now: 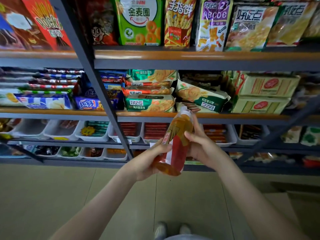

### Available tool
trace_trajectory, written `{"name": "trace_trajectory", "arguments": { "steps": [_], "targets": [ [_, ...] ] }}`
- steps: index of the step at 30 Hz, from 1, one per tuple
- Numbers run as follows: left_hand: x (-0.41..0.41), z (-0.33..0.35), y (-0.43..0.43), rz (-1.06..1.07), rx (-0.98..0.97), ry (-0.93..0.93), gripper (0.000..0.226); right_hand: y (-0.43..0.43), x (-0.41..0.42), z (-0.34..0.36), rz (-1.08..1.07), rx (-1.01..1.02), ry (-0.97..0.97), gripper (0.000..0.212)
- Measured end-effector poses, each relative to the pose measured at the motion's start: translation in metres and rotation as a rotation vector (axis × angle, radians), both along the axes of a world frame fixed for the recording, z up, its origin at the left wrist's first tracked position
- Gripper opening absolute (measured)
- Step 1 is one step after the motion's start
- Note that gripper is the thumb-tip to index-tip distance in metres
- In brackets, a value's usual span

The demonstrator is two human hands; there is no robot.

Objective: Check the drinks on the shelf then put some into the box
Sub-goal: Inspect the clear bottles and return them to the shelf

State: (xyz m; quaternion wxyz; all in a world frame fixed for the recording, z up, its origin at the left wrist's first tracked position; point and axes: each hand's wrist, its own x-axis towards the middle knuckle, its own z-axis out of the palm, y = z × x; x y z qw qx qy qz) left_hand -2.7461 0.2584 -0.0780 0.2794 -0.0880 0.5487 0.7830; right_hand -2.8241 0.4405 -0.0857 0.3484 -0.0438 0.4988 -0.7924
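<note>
Even, moderately bright indoor light, soft glare on upper snack packets (138, 19), lower shelf tiers (69, 142) dim and shadowed, strong wide-angle bowing of the shelf upright (91, 75) toward edges, left-hand packets (52, 80) smeared, bottle (174, 144) slightly soft

One wide-angle camera, worn on the head, is looking forward and down from standing height. It is facing a rack (190, 57) close ahead, and its shelves are filling the upper two thirds of the view, with the boards appearing bowed and the post (102, 94) slanted. The floor (43, 196) is taking the lower third, and the shoes (160, 229) are showing at the bottom edge. Both forearms are reaching in from below. The left hand (147, 161) and right hand (202, 148) are holding a bottle (176, 149) just right of centre, nearer the lens than the rack.
</note>
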Motion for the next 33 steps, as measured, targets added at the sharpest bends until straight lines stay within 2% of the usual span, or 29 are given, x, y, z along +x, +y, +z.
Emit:
{"name": "trace_trajectory", "arguments": {
  "steps": [4, 8, 10, 13, 16, 18, 20, 22, 24, 27, 29, 31, 33],
  "targets": [
    [-0.003, 0.0, 0.009, 0.05, -0.462, 0.163, 0.091, 0.002, 0.004, 0.004, 0.022, 0.194, -0.042, 0.058],
    [0.004, -0.005, 0.023, -0.026, -0.984, 0.321, 0.09, -0.012, 0.014, -0.01, -0.066, 0.391, -0.067, 0.079],
    [0.007, -0.01, 0.025, -0.037, -0.946, 0.333, 0.089, -0.013, 0.016, -0.013, -0.118, 0.425, -0.029, 0.078],
    [0.007, -0.011, 0.019, 0.037, -0.535, 0.208, 0.076, -0.005, 0.017, -0.015, -0.147, 0.366, -0.023, 0.082],
    [0.005, -0.006, 0.014, 0.099, -0.176, -0.054, 0.06, 0.0, 0.021, -0.016, -0.193, 0.219, -0.069, 0.078],
    [0.005, -0.007, 0.014, 0.072, 0.0, -0.197, 0.059, -0.002, 0.024, -0.016, -0.195, 0.15, -0.085, 0.071],
    [0.007, -0.01, 0.016, 0.053, 0.064, -0.2, 0.054, -0.005, 0.026, -0.014, -0.169, 0.127, -0.099, 0.064],
    [0.007, -0.011, 0.019, 0.061, -0.02, -0.117, 0.054, -0.006, 0.025, -0.012, -0.149, 0.125, -0.116, 0.063],
    [0.006, -0.01, 0.023, 0.055, -0.227, 0.009, 0.059, -0.005, 0.023, -0.012, -0.124, 0.174, -0.089, 0.067],
    [0.008, -0.013, 0.028, 0.072, -0.475, 0.158, 0.071, -0.005, 0.023, -0.007, -0.076, 0.353, -0.009, 0.081],
    [0.011, -0.013, 0.03, 0.106, -0.653, 0.248, 0.074, -0.007, 0.025, -0.004, -0.069, 0.453, 0.034, 0.082],
    [0.015, -0.008, 0.033, 0.103, -0.892, 0.358, 0.076, -0.009, 0.026, -0.002, -0.104, 0.475, 0.042, 0.075],
    [0.018, -0.004, 0.036, 0.079, -1.061, 0.425, 0.078, -0.009, 0.025, -0.001, -0.162, 0.442, 0.019, 0.08]
  ]
}}
